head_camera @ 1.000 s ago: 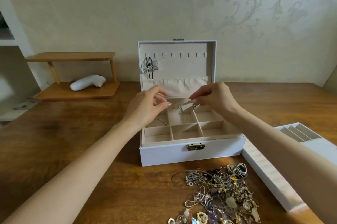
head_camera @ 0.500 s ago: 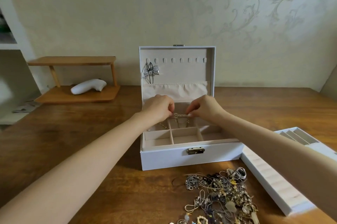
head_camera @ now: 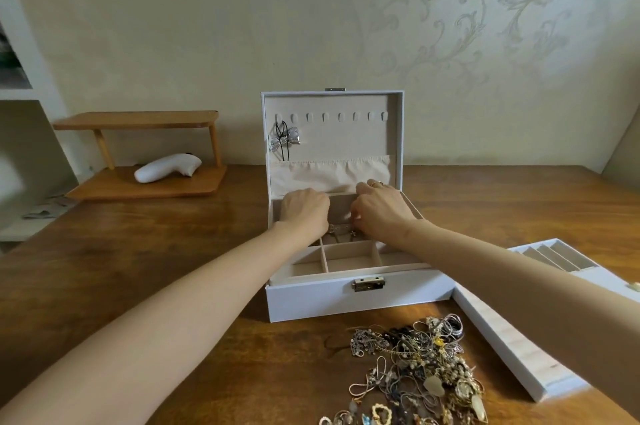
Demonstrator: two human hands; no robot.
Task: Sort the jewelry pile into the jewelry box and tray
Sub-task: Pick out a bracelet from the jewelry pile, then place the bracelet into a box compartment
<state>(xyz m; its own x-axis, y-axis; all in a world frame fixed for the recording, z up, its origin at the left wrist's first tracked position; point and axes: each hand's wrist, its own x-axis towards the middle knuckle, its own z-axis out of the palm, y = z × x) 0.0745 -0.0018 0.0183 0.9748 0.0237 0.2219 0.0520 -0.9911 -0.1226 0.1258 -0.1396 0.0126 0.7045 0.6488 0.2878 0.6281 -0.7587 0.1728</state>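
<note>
1. The left grip (head_camera: pixel 304 211), a bare hand with curled fingers, pinches one end of a thin chain (head_camera: pixel 341 228) over the rear compartments of the open jewelry box (head_camera: pixel 346 301).
2. The right grip (head_camera: pixel 381 211) pinches the chain's other end.
3. The jewelry pile (head_camera: pixel 415 369) lies on the desk (head_camera: pixel 138 268) in front of the box, with the tray (head_camera: pixel 502 341) just to its right.

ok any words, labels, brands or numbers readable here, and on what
None readable. The jewelry box, its clasp, the tray and the white device on the shelf show no lettering; the chain held by the left hand and right hand is too small to tell.
</note>
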